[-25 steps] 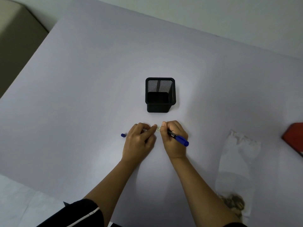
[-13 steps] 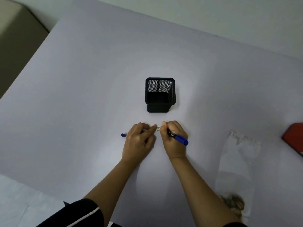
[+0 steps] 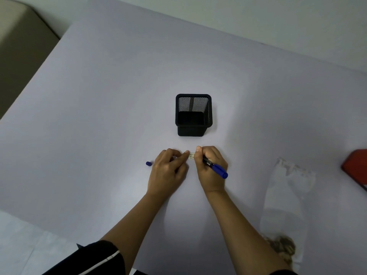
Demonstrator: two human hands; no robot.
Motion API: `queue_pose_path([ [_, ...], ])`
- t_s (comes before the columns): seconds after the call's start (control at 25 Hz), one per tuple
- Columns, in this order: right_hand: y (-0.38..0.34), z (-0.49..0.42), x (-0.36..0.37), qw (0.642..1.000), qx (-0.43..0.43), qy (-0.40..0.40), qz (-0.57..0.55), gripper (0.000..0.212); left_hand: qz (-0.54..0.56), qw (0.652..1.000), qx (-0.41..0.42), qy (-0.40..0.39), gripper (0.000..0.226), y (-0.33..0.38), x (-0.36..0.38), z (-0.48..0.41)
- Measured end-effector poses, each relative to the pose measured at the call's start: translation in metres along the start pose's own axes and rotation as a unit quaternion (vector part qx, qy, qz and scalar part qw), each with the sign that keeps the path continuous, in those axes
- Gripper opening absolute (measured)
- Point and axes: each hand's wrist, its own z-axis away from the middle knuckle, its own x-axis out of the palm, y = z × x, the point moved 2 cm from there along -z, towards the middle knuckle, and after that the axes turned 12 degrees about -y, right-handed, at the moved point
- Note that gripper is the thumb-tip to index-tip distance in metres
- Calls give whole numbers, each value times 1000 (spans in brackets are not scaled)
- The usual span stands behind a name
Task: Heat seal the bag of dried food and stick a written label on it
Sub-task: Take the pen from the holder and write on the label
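A small white label [image 3: 191, 156] lies on the pale table [image 3: 99, 116] between my hands. My left hand [image 3: 168, 172] presses its left end down with a fingertip. My right hand [image 3: 210, 169] grips a blue pen [image 3: 215, 168], tip at the label and mostly hidden by the fingers. The pen's blue cap [image 3: 148, 163] lies to the left of my left hand. A clear plastic bag [image 3: 286, 211] with brown dried food at its near end lies flat to the right, untouched.
A black mesh pen holder [image 3: 193, 116] stands just beyond my hands. A red object [image 3: 356, 167] sits at the right edge of the table. A beige cushion [image 3: 17, 48] is off the table at the far left.
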Motion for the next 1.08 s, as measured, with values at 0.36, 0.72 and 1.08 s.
queue_pose_path([
  [0.36,0,-1,0,1000,12,6,13,33,4,1000,-1,-3,27,0,-1,0],
  [0.72,-2,-1,0,1000,0,8,25,33,2,1000,-3,-1,27,1,-2,0],
  [1.08,-1,-2,0,999,10,21,30,33,2,1000,-2,-4,25,1,-2,0],
])
